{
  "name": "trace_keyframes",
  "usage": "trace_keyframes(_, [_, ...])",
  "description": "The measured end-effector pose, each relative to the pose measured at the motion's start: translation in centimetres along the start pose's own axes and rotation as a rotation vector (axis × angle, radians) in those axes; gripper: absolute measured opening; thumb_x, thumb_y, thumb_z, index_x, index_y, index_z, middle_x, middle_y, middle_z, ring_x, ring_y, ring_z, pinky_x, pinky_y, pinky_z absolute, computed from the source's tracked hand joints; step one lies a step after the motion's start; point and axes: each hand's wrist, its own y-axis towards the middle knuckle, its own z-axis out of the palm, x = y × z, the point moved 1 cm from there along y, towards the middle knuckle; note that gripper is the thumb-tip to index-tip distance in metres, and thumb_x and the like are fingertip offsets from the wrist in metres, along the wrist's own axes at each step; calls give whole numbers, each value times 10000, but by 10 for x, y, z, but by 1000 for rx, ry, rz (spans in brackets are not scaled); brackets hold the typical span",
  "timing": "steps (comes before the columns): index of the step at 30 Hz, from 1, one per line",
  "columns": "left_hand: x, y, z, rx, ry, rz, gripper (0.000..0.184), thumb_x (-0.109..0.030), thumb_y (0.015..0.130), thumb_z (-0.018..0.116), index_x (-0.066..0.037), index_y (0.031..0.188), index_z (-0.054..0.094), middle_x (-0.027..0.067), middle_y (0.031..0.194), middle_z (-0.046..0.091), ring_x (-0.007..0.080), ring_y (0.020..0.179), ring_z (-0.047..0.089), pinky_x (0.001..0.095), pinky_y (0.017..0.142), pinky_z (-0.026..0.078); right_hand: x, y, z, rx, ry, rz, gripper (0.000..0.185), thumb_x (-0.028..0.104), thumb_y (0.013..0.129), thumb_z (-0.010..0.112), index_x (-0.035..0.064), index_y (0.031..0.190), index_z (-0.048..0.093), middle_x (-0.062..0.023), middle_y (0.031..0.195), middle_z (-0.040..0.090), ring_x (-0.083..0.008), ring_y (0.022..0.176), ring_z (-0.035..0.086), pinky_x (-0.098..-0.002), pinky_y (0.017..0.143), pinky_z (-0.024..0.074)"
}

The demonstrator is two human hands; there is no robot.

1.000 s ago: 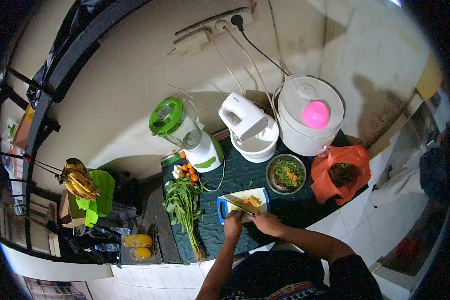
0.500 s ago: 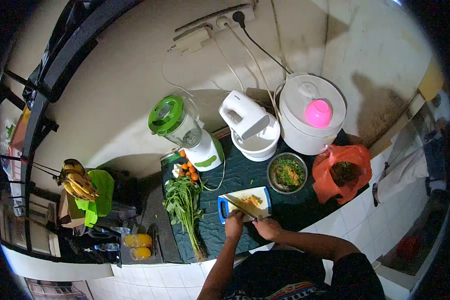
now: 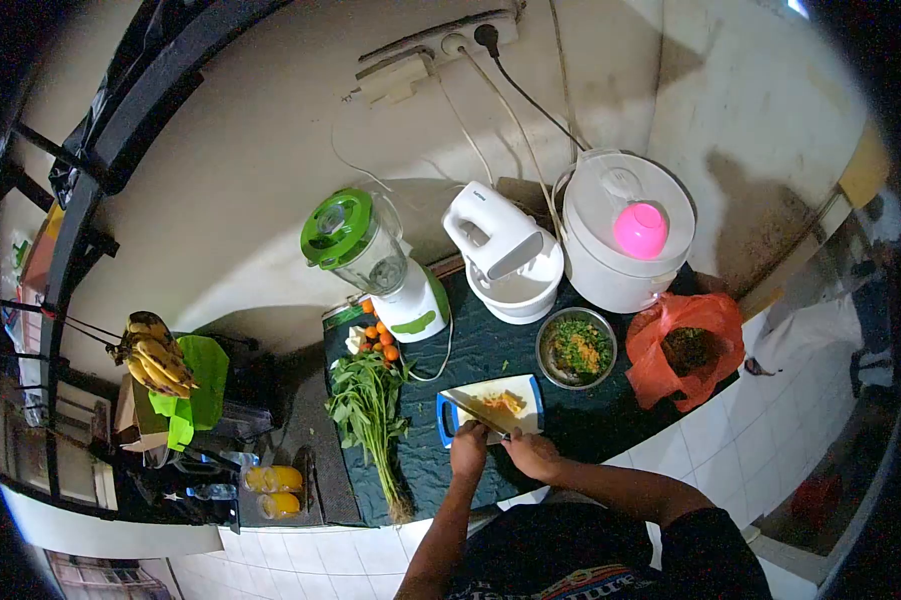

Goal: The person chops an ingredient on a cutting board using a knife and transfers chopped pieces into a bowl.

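On the green cloth lies a white cutting board with blue edges [image 3: 525,388], with small yellow-orange chopped pieces [image 3: 505,401] on it. My right hand [image 3: 532,455] is closed around the handle of a knife [image 3: 477,412], at the board's near edge. The blade slants up and left across the board. My left hand [image 3: 468,452] is at the near left of the board, fingers bent together close against the blade; what they pinch, if anything, is hidden. Right of the board stands a metal bowl [image 3: 576,347] of chopped greens and orange bits.
Leafy greens [image 3: 370,400] lie left of the board, below small orange vegetables [image 3: 382,340]. Behind stand a blender [image 3: 405,295], a hand mixer on its bowl [image 3: 490,230] and a white rice cooker [image 3: 615,265] with a pink bowl [image 3: 640,230]. A red plastic bag [image 3: 650,350] sits at right.
The view has shifted slightly. Both hands and the knife stay at nearly the same place on the board.
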Motion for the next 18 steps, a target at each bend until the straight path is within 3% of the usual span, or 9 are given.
trace_keyframes(10, [0,1,-2,7,20,-16,104,-81,824,614,-48,881,694,162,917,665,368,837,644,442,731,531,-6,18,0,-198,-22,-86,379,341,970,512,-12,884,621,-193,728,676,-366,672,685,-499,615,548])
trace_keyframes(18, [2,-1,-1,23,-13,-48,110,-87,829,619,-49,895,697,168,917,661,369,850,644,453,737,528,-3,12,-12,4,7,-48,398,351,996,461,-20,984,605,-230,793,678,-408,754,679,-511,664,546])
